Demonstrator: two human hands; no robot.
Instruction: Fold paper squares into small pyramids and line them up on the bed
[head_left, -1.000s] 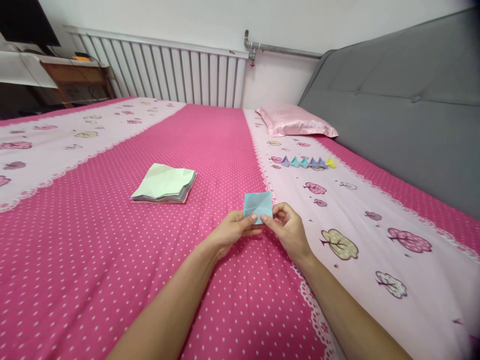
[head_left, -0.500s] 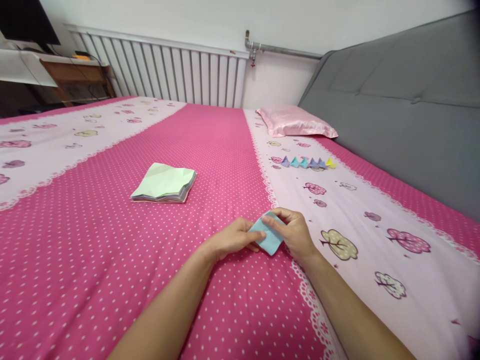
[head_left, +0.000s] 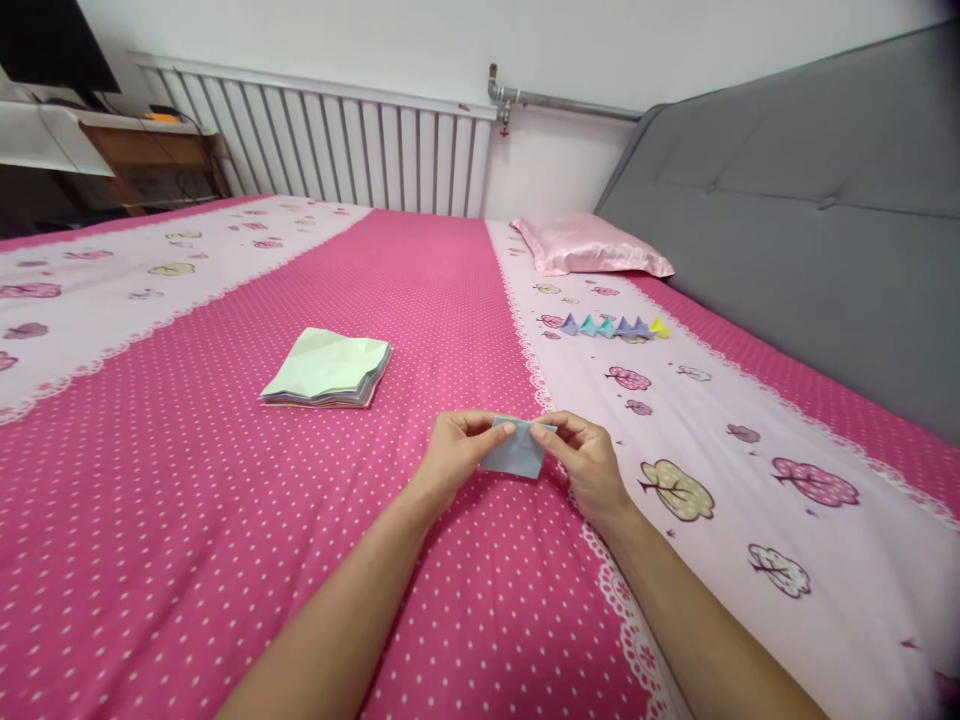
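- Left hand: closes thumb and forefinger in a pinch on the top edge of the blue paper, near its left corner; keeps the other fingers curled in.
- Right hand: pinches the same top edge at its right end, thumb and forefinger shut on the sheet, fingertips close to those of the left hand.
- Blue paper: folded, held between both hands just above the bedsheet, hanging down from the pinched edge; sits low in the middle of the view, over the lace border between the pink dotted band and the pale tree-print band. Cannot tell whether its lower tip touches the sheet.
- Stack of paper sheets: lies flat on the pink dotted band, to the left of the hands and farther away, well apart from them; shows a pale green sheet on top.
- Row of small folded paper pieces: stands on the pale band beyond the right hand, purple and blue with a yellow one at the right end.
- Pillow: pink, lies beyond the row, beside the grey headboard.
- Radiator: white, runs along the far wall.
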